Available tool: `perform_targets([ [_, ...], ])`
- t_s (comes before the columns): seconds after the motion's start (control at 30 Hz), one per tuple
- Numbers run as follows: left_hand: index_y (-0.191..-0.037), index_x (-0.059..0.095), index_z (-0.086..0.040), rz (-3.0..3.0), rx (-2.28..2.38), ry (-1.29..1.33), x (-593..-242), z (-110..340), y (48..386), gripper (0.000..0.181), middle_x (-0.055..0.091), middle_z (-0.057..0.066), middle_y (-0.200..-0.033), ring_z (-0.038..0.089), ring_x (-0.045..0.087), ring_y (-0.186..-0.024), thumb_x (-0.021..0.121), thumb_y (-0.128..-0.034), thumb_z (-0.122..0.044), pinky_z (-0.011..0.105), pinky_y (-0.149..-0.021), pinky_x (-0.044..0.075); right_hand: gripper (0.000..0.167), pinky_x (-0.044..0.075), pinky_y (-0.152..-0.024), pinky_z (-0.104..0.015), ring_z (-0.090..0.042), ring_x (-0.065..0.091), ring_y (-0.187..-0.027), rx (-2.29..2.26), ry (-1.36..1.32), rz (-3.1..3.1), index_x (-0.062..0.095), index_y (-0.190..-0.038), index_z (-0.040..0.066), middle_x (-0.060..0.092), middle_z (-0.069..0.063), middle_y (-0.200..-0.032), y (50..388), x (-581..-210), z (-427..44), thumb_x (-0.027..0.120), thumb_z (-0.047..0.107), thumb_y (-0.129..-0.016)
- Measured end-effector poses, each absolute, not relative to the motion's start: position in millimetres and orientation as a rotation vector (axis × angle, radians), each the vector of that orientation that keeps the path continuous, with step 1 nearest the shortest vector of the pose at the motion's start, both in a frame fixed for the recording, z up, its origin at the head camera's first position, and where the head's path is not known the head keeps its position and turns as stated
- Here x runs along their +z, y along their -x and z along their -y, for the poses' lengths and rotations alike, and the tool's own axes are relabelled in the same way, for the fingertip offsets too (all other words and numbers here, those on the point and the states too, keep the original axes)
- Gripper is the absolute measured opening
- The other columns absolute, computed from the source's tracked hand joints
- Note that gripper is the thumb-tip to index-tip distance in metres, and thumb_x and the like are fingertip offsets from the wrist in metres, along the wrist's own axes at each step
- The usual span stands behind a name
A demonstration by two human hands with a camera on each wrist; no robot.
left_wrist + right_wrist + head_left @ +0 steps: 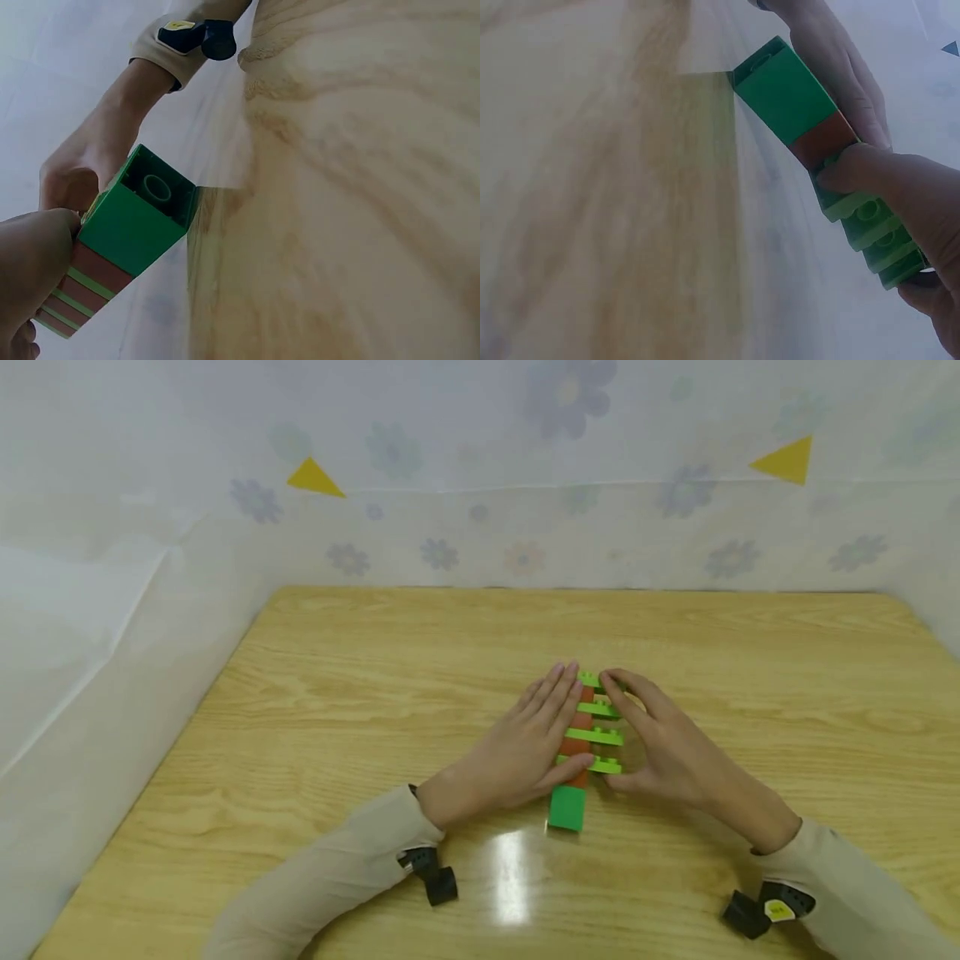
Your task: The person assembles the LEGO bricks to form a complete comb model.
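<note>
A toy brick stack lies lengthwise between the hands, its dark green end brick [567, 808] pointing toward me. Beyond that brick, red-brown bricks [100, 268] alternate with light green plates [606, 737], whose studded ends jut out to the right. The left hand [525, 752] holds the stack's left side with fingers laid along it and its thumb across the near plate. On the right side, the right hand [671, 752] grips the plate ends, fingertips at the far plate and thumb near the closest one. The green brick's hollow underside shows in the left wrist view.
The stack is on a wood-grain table [337, 693]. Behind it hangs a pale flowered sheet [480, 443] with two yellow triangles [787, 462]. A black wrist camera [441, 885] sits on the left sleeve, another black camera [746, 914] on the right.
</note>
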State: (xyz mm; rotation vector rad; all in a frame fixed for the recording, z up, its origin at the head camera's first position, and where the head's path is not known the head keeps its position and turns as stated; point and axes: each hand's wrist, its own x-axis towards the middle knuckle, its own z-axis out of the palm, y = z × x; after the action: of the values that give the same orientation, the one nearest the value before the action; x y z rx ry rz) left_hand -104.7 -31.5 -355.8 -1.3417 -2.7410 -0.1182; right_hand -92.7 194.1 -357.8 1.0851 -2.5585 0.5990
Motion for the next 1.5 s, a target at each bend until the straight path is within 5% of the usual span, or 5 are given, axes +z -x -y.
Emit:
perform_targets([
  [0.33, -0.152, 0.006, 0.003, 3.020, -0.148, 1.297, -362, 22, 101, 0.082, -0.003, 0.021, -0.159, 0.030, -0.005, -0.147, 0.014, -0.1003, -0.059, 0.038, -0.119, -0.001, 0.101, 0.042, -0.101, -0.056, -0.043, 0.040, -0.129, 0.541, -1.107, 2.827, 0.034, -0.143, -0.013, 0.038, -0.028, -0.142, 89, -365, -196, 0.083, 0.039, -0.071],
  [0.6, -0.152, 0.004, 0.004, 3.077, -0.179, 1.270, -359, 21, 107, 0.080, -0.003, 0.021, -0.159, 0.030, -0.003, -0.147, 0.017, -0.1016, -0.057, 0.038, -0.119, 0.004, 0.093, 0.014, -0.116, -0.056, -0.043, 0.013, -0.144, 0.319, -1.134, 2.971, 0.021, -0.146, -0.014, 0.015, -0.031, -0.155, 88, -358, -188, 0.066, 0.042, -0.087],
  [1.5, -0.152, 0.002, 0.003, 3.114, -0.355, 1.251, -365, 19, 115, 0.082, -0.006, 0.020, -0.159, 0.026, -0.006, -0.147, 0.018, -0.1003, -0.059, 0.033, -0.119, 0.006, 0.091, 0.026, -0.112, -0.055, -0.040, 0.010, -0.145, 0.338, -1.099, 3.013, 0.019, -0.148, -0.012, 0.011, -0.028, -0.157, 94, -362, -189, 0.065, 0.039, -0.089],
])
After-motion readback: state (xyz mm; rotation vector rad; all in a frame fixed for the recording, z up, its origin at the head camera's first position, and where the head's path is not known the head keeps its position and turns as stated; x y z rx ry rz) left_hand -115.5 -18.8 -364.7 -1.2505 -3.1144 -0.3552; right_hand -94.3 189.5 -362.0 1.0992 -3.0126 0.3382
